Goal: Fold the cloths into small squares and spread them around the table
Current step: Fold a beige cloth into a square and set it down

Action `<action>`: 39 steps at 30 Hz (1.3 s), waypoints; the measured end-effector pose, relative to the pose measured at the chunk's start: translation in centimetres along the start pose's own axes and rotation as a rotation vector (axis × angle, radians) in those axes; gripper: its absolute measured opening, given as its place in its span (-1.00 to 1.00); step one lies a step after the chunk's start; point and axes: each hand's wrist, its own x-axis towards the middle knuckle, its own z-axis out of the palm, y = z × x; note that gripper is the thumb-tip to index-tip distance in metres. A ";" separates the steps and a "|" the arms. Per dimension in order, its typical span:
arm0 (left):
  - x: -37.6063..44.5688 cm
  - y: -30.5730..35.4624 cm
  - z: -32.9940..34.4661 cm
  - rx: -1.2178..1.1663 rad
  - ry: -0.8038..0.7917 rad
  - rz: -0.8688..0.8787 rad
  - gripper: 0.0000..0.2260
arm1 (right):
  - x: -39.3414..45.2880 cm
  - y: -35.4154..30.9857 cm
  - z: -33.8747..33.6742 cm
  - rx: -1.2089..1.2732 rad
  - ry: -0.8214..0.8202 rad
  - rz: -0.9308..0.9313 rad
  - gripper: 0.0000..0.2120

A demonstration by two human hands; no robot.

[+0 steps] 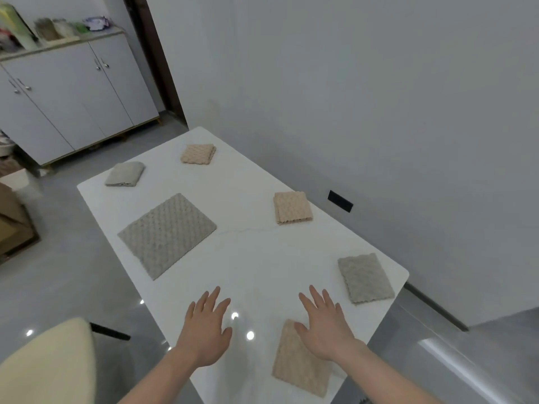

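Several textured cloths lie on the white table [250, 258]. A large grey cloth [166, 234] lies unfolded at the left. Folded squares sit apart: a grey one [125, 174] far left, a beige one [198, 153] at the far end, a beige one [292, 207] along the right edge, a grey one [365, 277] near right. A folded beige cloth [302, 363] lies at the near edge, partly under my right hand [325, 323], whose fingers are straight and spread. My left hand [205, 328] is flat and open over bare table, holding nothing.
A cream chair back [49, 363] stands at the near left beside the table. White cabinets [73, 97] with clutter on top line the far left wall. A grey wall runs close along the table's right side. Cardboard boxes [14, 220] sit on the floor at left.
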 end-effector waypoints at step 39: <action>7.2 -28.9 -8.2 0.057 -0.045 0.109 -0.44 | 5.5 -24.2 6.2 0.106 0.064 0.208 -0.33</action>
